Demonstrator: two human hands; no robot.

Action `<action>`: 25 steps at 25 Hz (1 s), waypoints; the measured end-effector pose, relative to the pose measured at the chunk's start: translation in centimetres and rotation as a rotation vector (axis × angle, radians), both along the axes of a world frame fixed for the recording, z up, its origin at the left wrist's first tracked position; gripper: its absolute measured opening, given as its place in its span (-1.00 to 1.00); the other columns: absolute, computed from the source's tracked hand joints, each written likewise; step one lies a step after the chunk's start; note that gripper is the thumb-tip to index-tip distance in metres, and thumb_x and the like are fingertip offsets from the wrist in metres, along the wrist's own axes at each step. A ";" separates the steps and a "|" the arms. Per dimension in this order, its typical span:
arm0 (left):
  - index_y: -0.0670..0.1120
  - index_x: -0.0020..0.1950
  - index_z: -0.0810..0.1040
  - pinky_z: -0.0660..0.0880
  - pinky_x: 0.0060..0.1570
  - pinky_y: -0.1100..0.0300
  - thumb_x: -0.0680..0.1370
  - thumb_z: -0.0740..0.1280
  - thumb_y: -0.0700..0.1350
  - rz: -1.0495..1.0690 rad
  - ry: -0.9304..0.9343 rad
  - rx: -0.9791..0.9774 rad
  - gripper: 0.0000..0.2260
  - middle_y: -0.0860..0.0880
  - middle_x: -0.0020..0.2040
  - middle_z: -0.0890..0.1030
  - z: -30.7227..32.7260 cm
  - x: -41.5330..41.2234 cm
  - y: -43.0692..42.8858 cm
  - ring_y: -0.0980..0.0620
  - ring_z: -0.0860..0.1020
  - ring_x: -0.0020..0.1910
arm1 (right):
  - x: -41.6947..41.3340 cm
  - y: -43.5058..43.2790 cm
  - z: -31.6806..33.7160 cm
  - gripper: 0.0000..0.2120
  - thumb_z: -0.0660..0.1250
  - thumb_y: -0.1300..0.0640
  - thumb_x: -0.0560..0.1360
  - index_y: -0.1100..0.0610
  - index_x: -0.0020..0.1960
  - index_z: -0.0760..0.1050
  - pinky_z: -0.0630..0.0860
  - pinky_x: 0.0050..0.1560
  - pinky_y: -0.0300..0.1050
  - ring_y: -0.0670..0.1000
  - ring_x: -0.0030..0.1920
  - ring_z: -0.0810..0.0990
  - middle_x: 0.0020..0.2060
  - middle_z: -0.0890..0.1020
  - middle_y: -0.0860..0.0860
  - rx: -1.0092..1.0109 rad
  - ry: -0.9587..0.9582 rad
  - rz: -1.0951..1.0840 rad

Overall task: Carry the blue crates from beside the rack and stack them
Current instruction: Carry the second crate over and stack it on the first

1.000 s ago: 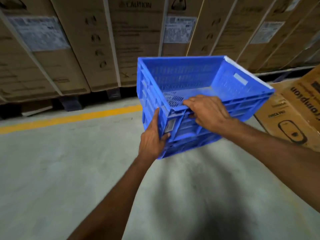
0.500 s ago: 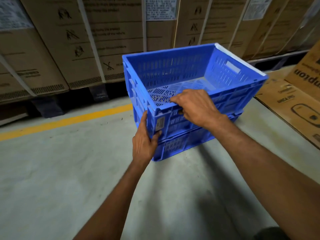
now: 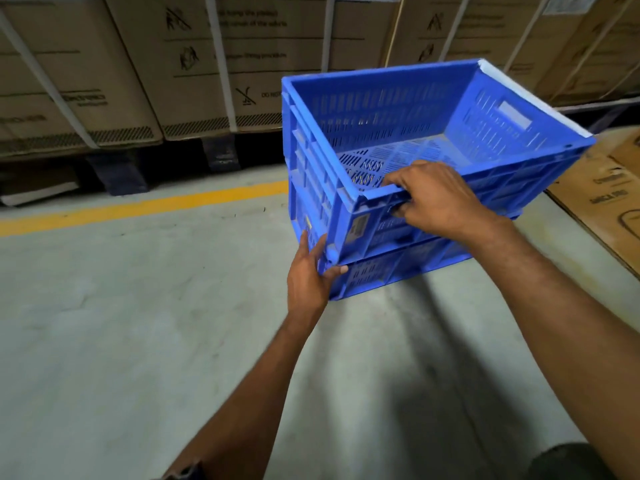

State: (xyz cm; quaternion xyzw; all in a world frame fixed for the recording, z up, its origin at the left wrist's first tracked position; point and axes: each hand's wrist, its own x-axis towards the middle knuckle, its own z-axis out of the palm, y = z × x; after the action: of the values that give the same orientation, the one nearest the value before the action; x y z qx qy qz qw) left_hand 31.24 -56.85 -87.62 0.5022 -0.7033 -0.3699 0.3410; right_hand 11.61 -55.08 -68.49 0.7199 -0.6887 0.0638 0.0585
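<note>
An empty blue crate (image 3: 398,109) with slotted walls sits tilted a little on top of a second blue crate (image 3: 381,275), which stands on the concrete floor. My right hand (image 3: 436,199) grips the near rim of the upper crate, fingers curled into its handle slot. My left hand (image 3: 308,275) holds the upper crate's near-left bottom corner, fingers up its side wall and thumb across the front. Most of the lower crate is hidden by the upper one.
Large strapped cardboard boxes (image 3: 194,64) on dark pallets line the back. A yellow floor line (image 3: 138,207) runs in front of them. A printed cardboard box (image 3: 602,192) lies just right of the crates. Grey concrete floor (image 3: 138,341) spreads to the left and near me.
The upper crate has come down and closer to the lower crate. Both hands keep the same hold on it.
</note>
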 end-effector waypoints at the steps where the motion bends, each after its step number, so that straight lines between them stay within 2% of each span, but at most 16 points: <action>1: 0.04 0.54 0.36 0.45 0.24 0.24 0.46 0.55 0.02 0.003 0.060 0.064 -0.31 0.08 0.46 0.46 -0.3 -0.2 0.4 0.01 0.52 0.34 | 0.3 -0.2 -0.3 -0.57 0.53 0.10 0.36 -0.04 0.21 0.57 0.38 0.08 0.03 0.17 0.12 0.55 -0.01 0.65 0.05 0.000 0.002 0.012; 2: 0.08 0.56 0.32 0.50 0.17 0.22 0.46 0.53 0.06 0.005 0.113 0.103 -0.29 0.13 0.31 0.56 -0.5 -0.4 0.7 0.01 0.58 0.22 | 0.6 -0.3 -0.8 -0.52 0.55 0.06 0.33 -0.06 0.22 0.54 0.35 0.11 0.05 0.15 0.14 0.53 0.03 0.64 0.01 -0.017 0.002 0.023; 3: 0.12 0.57 0.29 0.55 0.11 0.17 0.47 0.52 0.10 0.012 0.148 0.117 -0.28 0.17 0.14 0.58 -0.7 -0.5 0.9 -0.01 0.62 0.10 | 0.8 -0.4 -1.2 -0.53 0.55 0.04 0.33 -0.08 0.20 0.52 0.32 0.09 0.05 0.13 0.13 0.51 0.04 0.63 -0.02 -0.047 0.001 0.026; 5: 0.14 0.57 0.28 0.58 0.04 0.11 0.49 0.47 0.17 0.021 0.153 0.098 -0.30 0.19 -0.02 0.51 -1.0 -0.5 0.9 -0.06 0.62 0.00 | 0.9 -0.7 -1.7 -0.58 0.53 0.07 0.35 -0.08 0.16 0.51 0.28 0.04 0.02 0.13 0.10 0.52 -0.02 0.62 -0.05 -0.094 0.010 0.006; 6: 0.13 0.58 0.28 0.56 0.07 0.14 0.50 0.46 0.17 0.022 0.143 0.084 -0.31 0.18 0.00 0.53 -1.1 -0.6 0.9 -0.05 0.61 0.05 | 0.9 -0.8 -1.7 -0.61 0.52 0.09 0.35 -0.08 0.14 0.52 0.28 0.04 0.02 0.14 0.09 0.53 -0.03 0.62 -0.05 -0.094 0.008 -0.007; 8: 0.09 0.57 0.29 0.49 0.21 0.21 0.49 0.50 0.12 0.025 0.161 0.078 -0.30 0.17 0.24 0.58 -1.2 -0.6 0.7 0.06 0.56 0.24 | 0.9 -0.8 -1.4 -0.62 0.52 0.11 0.35 -0.08 0.13 0.54 0.28 0.06 0.03 0.14 0.10 0.54 -0.03 0.64 -0.05 -0.075 0.002 -0.019; 10: 0.06 0.56 0.32 0.46 0.32 0.17 0.47 0.53 0.05 0.011 0.173 0.068 -0.29 0.12 0.41 0.52 -1.5 -0.3 0.3 0.10 0.50 0.35 | 1.1 -0.7 -1.3 -0.62 0.52 0.11 0.34 -0.07 0.12 0.54 0.27 0.07 0.02 0.14 0.11 0.53 -0.03 0.63 -0.06 -0.066 -0.008 -0.023; 15: 0.08 0.56 0.31 0.54 0.14 0.13 0.54 0.44 0.10 -0.068 0.063 -0.038 -0.37 0.08 0.26 0.63 -1.9 0.2 -1.0 0.05 0.60 0.20 | 0.5 -0.8 -1.4 -0.62 0.54 0.16 0.34 -0.07 0.09 0.53 0.24 0.01 -0.02 0.13 0.04 0.52 -0.13 0.57 -0.10 -0.096 -0.032 -0.016; 18: -0.03 0.58 0.30 0.54 0.17 0.10 0.58 0.42 0.03 -0.052 0.038 -0.053 -0.39 -0.02 0.30 0.61 -1.7 0.4 -1.8 -0.05 0.59 0.23 | 0.6 -1.2 -1.2 -0.58 0.55 0.12 0.38 -0.05 0.17 0.50 0.30 0.10 0.04 0.14 0.08 0.50 -0.05 0.60 -0.03 -0.066 -0.018 -0.015; 20: -0.03 0.57 0.31 0.54 0.21 0.05 0.57 0.43 0.00 -0.041 0.038 -0.044 -0.39 -0.02 0.33 0.60 -1.8 0.5 -2.1 -0.04 0.57 0.27 | 1.1 -1.4 -1.4 -0.52 0.55 0.11 0.39 -0.02 0.25 0.47 0.30 0.14 0.06 0.14 0.12 0.49 0.01 0.59 -0.02 -0.084 -0.006 -0.013; 25: 0.05 0.54 0.33 0.51 0.29 -0.06 0.55 0.45 0.04 -0.013 0.106 -0.035 -0.40 0.08 0.41 0.52 -2.8 0.4 -1.9 0.07 0.50 0.36 | 1.3 -1.3 -2.3 -0.50 0.56 0.13 0.34 -0.01 0.21 0.46 0.27 0.04 0.01 0.13 0.09 0.47 0.02 0.57 -0.03 -0.164 0.038 -0.017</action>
State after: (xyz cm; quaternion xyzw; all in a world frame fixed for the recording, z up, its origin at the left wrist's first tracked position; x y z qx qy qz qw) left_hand 31.60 -58.78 -90.40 0.4713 -0.6939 -0.3859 0.3839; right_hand 12.94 -56.34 -70.76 0.7080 -0.6859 0.1059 0.1308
